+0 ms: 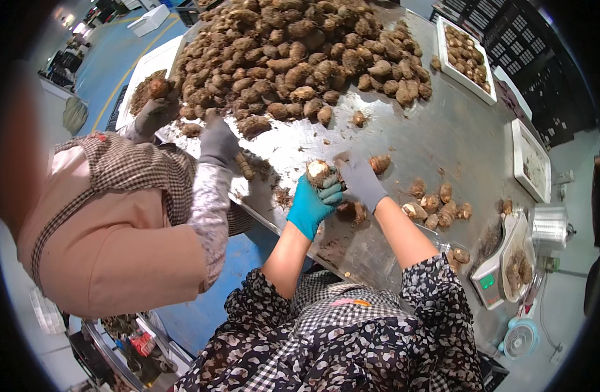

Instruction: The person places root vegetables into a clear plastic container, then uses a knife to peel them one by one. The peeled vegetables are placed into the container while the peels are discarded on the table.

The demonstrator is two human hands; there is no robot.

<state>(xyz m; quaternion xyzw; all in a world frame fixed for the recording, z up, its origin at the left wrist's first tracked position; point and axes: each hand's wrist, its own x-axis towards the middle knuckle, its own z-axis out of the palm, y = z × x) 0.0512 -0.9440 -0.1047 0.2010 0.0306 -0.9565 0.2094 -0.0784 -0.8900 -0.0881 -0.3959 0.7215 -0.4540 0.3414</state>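
Observation:
A taro corm point(318, 170) with a pale cut end and brown hairy skin sits in my left hand point(311, 203), which wears a teal glove with grey over the fingers. Close beside it, my right hand point(361, 179) in a grey glove has its fingertips at the corm's right side. Motion blurs those fingertips, so whether they hold anything is hidden. Another taro corm point(380, 163) lies on the metal table just beyond my right hand. Below my hands rests a darker corm point(355, 211), among dirt and root scraps.
A large heap of taro corms point(290, 63) covers the far table point(407, 142). To the right lie several trimmed corms point(430, 203), a scale point(493, 281) and white foam boxes point(493, 93). At left, a co-worker's gloved hand point(219, 142) is near a wooden handle point(244, 165).

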